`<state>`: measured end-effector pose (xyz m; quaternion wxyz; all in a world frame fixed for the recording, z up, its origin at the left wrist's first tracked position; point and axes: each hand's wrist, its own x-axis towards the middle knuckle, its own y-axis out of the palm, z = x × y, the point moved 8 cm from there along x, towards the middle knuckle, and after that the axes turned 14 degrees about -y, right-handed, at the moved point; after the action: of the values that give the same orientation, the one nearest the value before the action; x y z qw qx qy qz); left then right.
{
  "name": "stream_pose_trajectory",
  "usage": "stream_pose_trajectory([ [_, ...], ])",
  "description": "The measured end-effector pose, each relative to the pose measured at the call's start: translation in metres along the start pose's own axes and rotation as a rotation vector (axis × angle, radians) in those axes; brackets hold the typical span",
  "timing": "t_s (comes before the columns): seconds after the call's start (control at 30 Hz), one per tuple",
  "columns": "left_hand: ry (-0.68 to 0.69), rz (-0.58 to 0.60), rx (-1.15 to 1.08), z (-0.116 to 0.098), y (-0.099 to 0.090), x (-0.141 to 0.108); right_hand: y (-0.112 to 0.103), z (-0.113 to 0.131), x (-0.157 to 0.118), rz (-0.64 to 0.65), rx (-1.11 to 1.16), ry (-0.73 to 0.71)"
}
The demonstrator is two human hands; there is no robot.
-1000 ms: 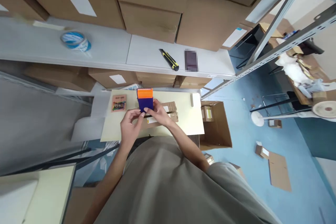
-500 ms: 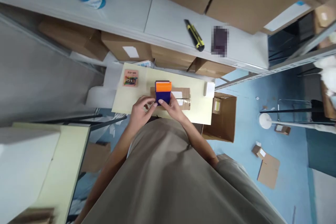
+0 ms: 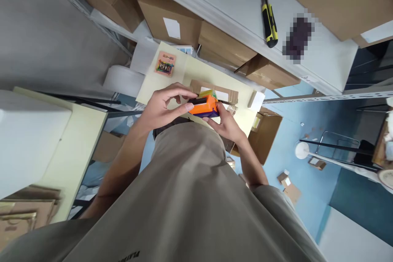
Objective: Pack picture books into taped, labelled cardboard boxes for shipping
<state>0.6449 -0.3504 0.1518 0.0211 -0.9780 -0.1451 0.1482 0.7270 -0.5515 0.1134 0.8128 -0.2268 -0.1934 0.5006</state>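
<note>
A small orange and purple box [image 3: 205,109] is held tilted above the table, with a dark patch on its upper left part. A yellow-green piece [image 3: 206,93] shows along its far side; I cannot tell whether it belongs to the box. My right hand [image 3: 229,123] grips the right end, thumb on the near side. At the left end, my left hand [image 3: 162,106] has its thumb against the box and its fingertips over the far edge. Behind the box lies a flat brown carton [image 3: 232,96] with white labels, partly hidden.
On the pale yellow table [image 3: 150,90] are a pink printed pack [image 3: 165,64] and a white box [image 3: 256,100]. An open carton [image 3: 268,135] stands right of it. The shelf above holds a yellow-black utility knife [image 3: 269,22] and a blurred-out item [image 3: 298,37]. Cartons [image 3: 225,45] fill the space below.
The box has turned from its flat purple and orange face to an edge-on tilt. My left hand has come onto its left end. The whole view has rotated and shifted.
</note>
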Motion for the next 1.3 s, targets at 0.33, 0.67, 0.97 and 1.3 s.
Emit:
stream_pose_trajectory([
  [0.33,-0.101,-0.04,-0.22,0.021,-0.019,-0.018,-0.01,0.024,-0.002,0.114,-0.16,-0.014],
  [0.67,-0.253,-0.043,-0.376,0.096,0.009,0.017,-0.003,0.02,0.015,0.278,-0.177,0.097],
  [0.97,-0.321,-0.288,-0.54,0.162,0.002,0.039,-0.063,0.012,0.04,0.656,-0.099,0.307],
  [1.3,-0.479,-0.292,-0.764,0.222,-0.004,0.065,-0.109,0.007,0.072,0.838,-0.127,0.589],
])
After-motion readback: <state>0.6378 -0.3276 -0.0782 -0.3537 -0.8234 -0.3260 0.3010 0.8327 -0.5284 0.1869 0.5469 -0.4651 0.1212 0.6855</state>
